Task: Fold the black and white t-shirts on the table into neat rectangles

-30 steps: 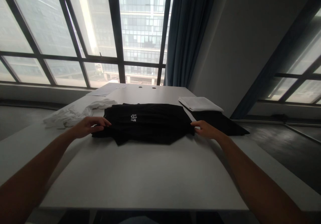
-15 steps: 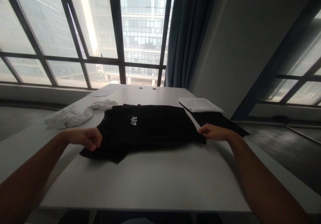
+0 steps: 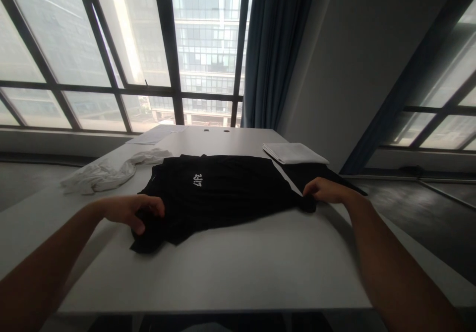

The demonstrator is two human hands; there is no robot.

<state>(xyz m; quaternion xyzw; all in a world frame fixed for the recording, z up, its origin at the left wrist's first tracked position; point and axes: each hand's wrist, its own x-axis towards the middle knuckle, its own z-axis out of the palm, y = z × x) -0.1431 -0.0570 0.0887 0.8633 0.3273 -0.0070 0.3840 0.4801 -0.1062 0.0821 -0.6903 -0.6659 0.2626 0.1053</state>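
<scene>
A black T-shirt [image 3: 230,188] with a small white print lies spread sideways over the white table [image 3: 238,267]. At its left end, my left hand [image 3: 130,210] rests on the fabric near a sleeve, with thumb and fingers apart. My right hand [image 3: 325,190] pinches the shirt's right corner, and the cloth there is bunched and stretched towards the right. The left end of the shirt looks rumpled under and around my left hand.
A crumpled white cloth [image 3: 100,175] lies at the left. Papers [image 3: 152,134] are at the far left. A folded white cloth [image 3: 295,153] rests on a flat black cloth [image 3: 334,177] at the right. A blue curtain [image 3: 277,49] hangs beyond.
My left hand has loosened its pinch on the shirt and moved slightly right, its fingers spreading. My right hand has pulled the shirt's corner a little to the right.
</scene>
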